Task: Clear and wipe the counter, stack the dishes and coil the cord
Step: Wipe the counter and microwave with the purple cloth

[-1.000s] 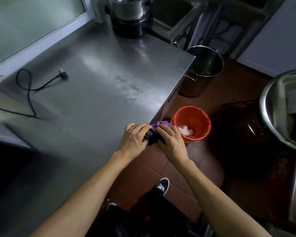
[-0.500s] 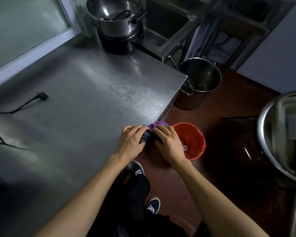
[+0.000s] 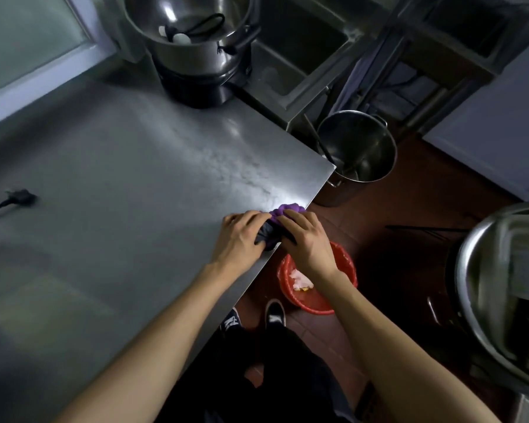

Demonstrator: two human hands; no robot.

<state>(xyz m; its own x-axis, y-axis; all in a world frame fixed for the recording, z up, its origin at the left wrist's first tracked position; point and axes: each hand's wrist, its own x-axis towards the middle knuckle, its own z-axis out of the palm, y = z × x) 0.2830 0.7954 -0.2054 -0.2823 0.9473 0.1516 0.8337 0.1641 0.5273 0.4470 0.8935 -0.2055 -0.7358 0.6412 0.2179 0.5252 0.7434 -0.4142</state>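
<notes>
Head view: both hands bunch a crumpled purple-and-dark cloth (image 3: pixel 275 230) at the brushed-steel bench (image 3: pixel 129 184) edge, left hand (image 3: pixel 240 239) and right hand (image 3: pixel 307 242) curled over it. Round red plastic bin (image 3: pixel 344 267) sits on the floor below; black cord plug (image 3: pixel 20 196) lies far left; shiny steel pot (image 3: pixel 358 148) stands beyond the corner.

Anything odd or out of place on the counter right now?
A black plug and its cord lie loose at the counter's left edge, uncoiled. Smeary streaks show near the right corner. Both hands hold the cloth at the edge.
</notes>
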